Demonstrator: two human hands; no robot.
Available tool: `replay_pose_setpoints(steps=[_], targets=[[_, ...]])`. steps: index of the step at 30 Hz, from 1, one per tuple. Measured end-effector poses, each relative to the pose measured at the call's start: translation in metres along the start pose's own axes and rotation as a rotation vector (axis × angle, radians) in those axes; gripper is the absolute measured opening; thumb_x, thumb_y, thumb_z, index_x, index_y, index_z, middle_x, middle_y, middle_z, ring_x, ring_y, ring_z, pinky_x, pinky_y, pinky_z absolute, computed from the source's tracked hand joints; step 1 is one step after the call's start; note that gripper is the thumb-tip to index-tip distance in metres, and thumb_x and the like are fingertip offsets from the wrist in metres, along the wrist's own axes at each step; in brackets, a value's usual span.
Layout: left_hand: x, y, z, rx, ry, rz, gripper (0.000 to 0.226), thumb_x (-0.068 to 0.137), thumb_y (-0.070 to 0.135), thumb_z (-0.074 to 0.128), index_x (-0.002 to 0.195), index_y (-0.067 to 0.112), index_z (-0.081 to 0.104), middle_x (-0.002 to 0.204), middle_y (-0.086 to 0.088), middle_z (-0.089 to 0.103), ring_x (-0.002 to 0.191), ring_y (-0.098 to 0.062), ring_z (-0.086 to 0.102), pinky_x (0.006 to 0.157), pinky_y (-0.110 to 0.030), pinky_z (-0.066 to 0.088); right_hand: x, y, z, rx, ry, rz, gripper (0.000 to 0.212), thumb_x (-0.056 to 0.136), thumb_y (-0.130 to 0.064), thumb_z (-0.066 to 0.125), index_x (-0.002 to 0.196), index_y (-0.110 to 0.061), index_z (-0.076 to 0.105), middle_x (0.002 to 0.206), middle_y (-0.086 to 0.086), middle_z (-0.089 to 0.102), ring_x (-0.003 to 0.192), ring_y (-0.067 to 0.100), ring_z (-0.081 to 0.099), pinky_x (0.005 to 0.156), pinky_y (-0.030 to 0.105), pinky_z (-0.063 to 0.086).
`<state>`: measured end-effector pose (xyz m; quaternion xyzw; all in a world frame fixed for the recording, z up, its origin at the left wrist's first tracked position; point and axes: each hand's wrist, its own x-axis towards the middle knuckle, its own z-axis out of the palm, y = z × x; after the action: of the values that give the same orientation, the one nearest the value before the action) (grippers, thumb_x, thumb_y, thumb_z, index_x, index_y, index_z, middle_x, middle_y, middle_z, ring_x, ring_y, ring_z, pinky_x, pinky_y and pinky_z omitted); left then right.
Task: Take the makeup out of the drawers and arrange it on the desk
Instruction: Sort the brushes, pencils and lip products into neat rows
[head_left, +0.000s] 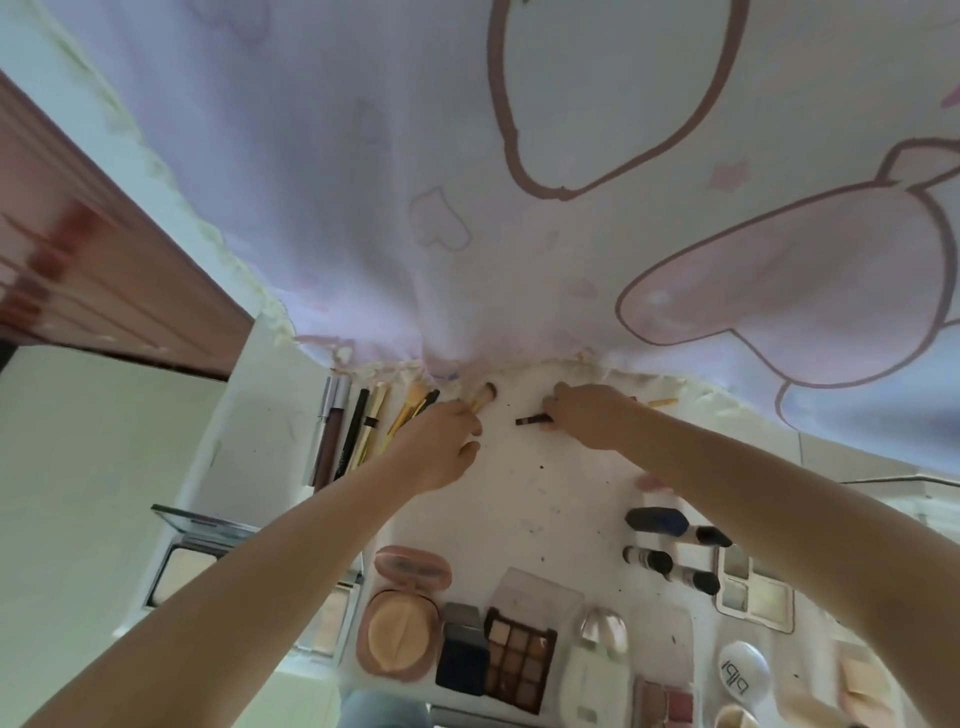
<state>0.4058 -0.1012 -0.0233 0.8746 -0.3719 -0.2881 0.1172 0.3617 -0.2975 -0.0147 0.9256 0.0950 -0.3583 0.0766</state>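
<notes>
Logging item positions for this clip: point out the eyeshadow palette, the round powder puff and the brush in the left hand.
eyeshadow palette (521, 659), head view, middle pan.
powder puff (398, 634), head view, centre crease.
brush (483, 395), head view, bristle end.

The only lettering I can read is on the white compact (744, 672) at the desk's near right edge: dark letters on its domed lid that look like "pipi" seen upside down from my view, though I can't be sure of the spelling. The black pencil (353, 435) in the row at the far left carries a small pale mark near its lower end, too small for me to make out. Nothing else shows legible text.
</notes>
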Motion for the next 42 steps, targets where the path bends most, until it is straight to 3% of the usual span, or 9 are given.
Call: replay_pose_setpoints(steps=[9,18,22,25,30,33,35,38,42], targets=[[-0.019,-0.016,0.003,-0.039,0.008,0.053,0.031,0.094,0.022,0.041,0.121,0.013,0.052,0.129,-0.003,0.047,0.119,-0.019,0.044,0.099,-0.029,0.037,-0.025,-0.037,0.000,0.012,0.094,0.410,0.033,0.086,-0.005,0.046,0.118,-0.006,0.047,0.116,0.010,0.051,0.105,0.023,0.051,0.075,0.026,0.041],[-0.039,-0.025,-0.002,-0.083,0.034,0.124,0.031,0.094,0.022,0.041,0.121,0.011,0.052,0.128,-0.004,0.047,0.117,-0.018,0.044,0.097,-0.028,0.036,-0.019,-0.052,0.014,-0.173,0.016,0.376,0.030,0.086,-0.013,0.051,0.116,-0.014,0.051,0.116,0.002,0.055,0.111,0.021,0.047,0.094,0.030,0.033],[-0.053,-0.028,-0.017,-0.073,0.025,0.124,0.044,0.092,0.022,0.044,0.135,0.013,0.036,0.133,-0.007,0.045,0.121,-0.022,0.043,0.097,-0.031,0.036,-0.040,-0.058,-0.003,-0.101,0.196,0.273,0.032,0.091,-0.013,0.039,0.122,-0.013,0.042,0.114,0.003,0.059,0.110,0.024,0.051,0.100,0.037,0.030],[-0.058,-0.013,-0.037,-0.063,0.052,0.194,0.054,0.090,0.026,0.051,0.137,0.014,0.027,0.133,-0.008,0.043,0.122,-0.025,0.040,0.096,-0.034,0.036,-0.070,-0.067,-0.034,0.100,0.334,0.144,0.025,0.096,-0.024,0.034,0.116,-0.016,0.046,0.107,0.001,0.059,0.095,0.020,0.058,0.073,0.026,0.039],[-0.074,0.027,-0.067,0.078,0.218,0.303,0.025,0.097,0.027,0.033,0.107,0.007,0.044,0.104,-0.009,0.053,0.094,-0.027,0.052,0.081,-0.038,0.045,-0.131,-0.075,-0.086,0.368,0.466,0.112,0.025,0.095,-0.034,0.038,0.092,-0.016,0.055,0.071,-0.005,0.057,0.063,0.011,0.050,0.056,0.019,0.030],[-0.094,0.044,-0.094,0.139,0.405,0.453,0.046,0.096,0.042,0.019,0.099,0.006,0.047,0.090,-0.009,0.057,0.077,-0.025,0.052,0.063,-0.031,0.037,-0.168,-0.078,-0.106,0.585,0.646,0.166,0.027,0.095,-0.027,0.036,0.070,-0.024,0.044,0.056,-0.014,0.045,0.057,0.014,0.051,0.053,0.023,0.035],[-0.107,0.056,-0.124,0.165,0.496,0.535,0.055,0.090,0.055,0.014,0.084,0.010,0.045,0.073,-0.005,0.054,0.062,-0.024,0.050,0.058,-0.030,0.036,-0.186,-0.081,-0.119,0.652,0.824,0.219,0.024,0.096,-0.020,0.034,0.079,-0.020,0.051,0.063,-0.010,0.058,0.066,0.025,0.061,0.056,0.026,0.040],[-0.114,0.068,-0.164,0.152,0.287,0.599,0.040,0.094,0.044,0.025,0.065,0.018,0.030,0.058,0.006,0.036,0.051,-0.011,0.036,0.054,-0.020,0.032,-0.205,-0.089,-0.136,0.379,1.135,0.236,0.036,0.095,-0.017,0.029,0.088,0.001,0.059,0.055,0.011,0.063,0.045,0.029,0.057,0.043,0.025,0.042],[-0.119,0.078,-0.196,-0.106,0.077,0.615,0.039,0.094,0.037,0.031,0.060,0.020,0.033,0.053,0.008,0.031,0.041,-0.001,0.032,0.047,-0.006,0.034,-0.225,-0.091,-0.148,0.150,1.320,0.197,0.038,0.091,-0.024,0.037,0.074,-0.001,0.062,0.043,-0.001,0.047,0.034,0.016,0.041,0.038,0.014,0.034]])
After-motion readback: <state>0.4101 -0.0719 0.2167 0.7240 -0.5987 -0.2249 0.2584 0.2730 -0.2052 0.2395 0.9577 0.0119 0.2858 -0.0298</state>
